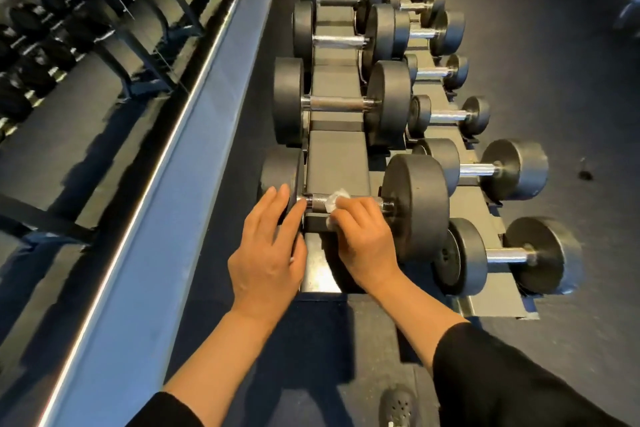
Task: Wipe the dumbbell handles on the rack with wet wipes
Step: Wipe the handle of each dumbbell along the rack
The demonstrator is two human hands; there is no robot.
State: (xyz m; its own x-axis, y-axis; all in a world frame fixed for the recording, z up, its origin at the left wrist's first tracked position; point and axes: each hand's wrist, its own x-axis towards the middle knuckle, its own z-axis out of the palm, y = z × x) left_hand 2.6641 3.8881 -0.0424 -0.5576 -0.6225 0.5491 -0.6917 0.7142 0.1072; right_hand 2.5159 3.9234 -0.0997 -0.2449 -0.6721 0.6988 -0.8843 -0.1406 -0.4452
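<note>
Your right hand [363, 236] grips the wet wipe [334, 199] around the nearest dumbbell handle [318, 203], left hand [268, 250] flat on the 9 o'clock head; handle runs 9-to-3, bare knurl lies toward 9 o'clock.

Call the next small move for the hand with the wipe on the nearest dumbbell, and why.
Probably slide the right hand leftward along the handle toward the left weight head. The wet wipe is wrapped round the handle's middle-right part, while the knurled stretch to its left lies bare. The left hand rests with straight fingers on the left weight head, seemingly steadying the dumbbell.
</note>
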